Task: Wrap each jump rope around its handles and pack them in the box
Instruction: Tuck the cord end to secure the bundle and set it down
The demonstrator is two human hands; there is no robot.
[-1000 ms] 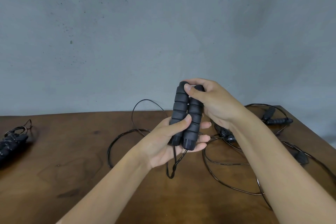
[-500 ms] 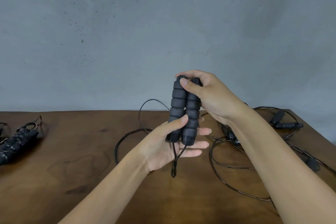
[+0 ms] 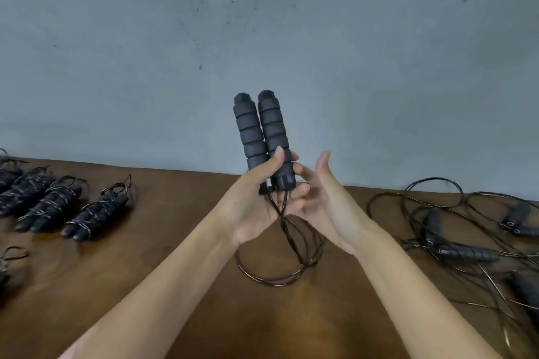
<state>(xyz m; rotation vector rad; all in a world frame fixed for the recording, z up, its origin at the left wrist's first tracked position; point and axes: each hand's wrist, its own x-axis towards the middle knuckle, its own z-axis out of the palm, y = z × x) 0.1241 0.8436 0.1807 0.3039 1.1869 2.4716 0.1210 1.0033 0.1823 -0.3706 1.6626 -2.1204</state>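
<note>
Two black ribbed foam jump rope handles (image 3: 261,131) stand upright side by side above the wooden table (image 3: 180,271). My left hand (image 3: 256,201) grips their lower ends, thumb across the front. Their thin black rope (image 3: 288,253) hangs from the handle bottoms and loops on the table below. My right hand (image 3: 326,198) is just right of the handles with straight fingers, its fingertips touching the lower end of the right handle. No box is in view.
Several wrapped jump ropes (image 3: 96,213) lie in a row at the left of the table. A tangle of loose ropes and handles (image 3: 466,245) covers the right side. A grey wall (image 3: 262,23) rises behind the table's far edge.
My right hand has let go of the handle tops and dropped to their lower end. The handles now stand higher, held by my left hand alone. The view has shifted, showing more wrapped ropes at left.
</note>
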